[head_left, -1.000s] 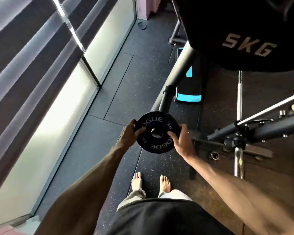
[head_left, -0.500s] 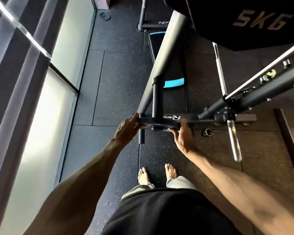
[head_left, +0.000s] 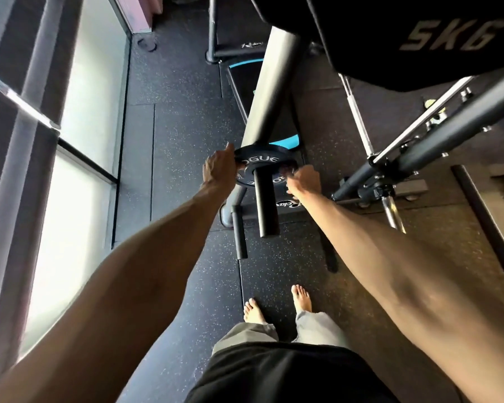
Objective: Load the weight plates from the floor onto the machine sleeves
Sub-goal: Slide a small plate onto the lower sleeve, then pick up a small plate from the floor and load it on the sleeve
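Black round plate (head_left: 262, 162) rings smooth cylindrical sleeve (head_left: 266, 210); left hand (head_left: 217, 170) and right hand (head_left: 304, 181) fingers clamp its rim.

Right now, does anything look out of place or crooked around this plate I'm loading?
Nothing stands out. The plate is threaded on the sleeve, held at its rim by the left hand and right hand. Only oddity: bare feet on the floor near the machine.

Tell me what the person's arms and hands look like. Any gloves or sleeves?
The left arm and right arm are bare, with no sleeves showing. The left hand and right hand have no gloves, and no watch or wristband shows.
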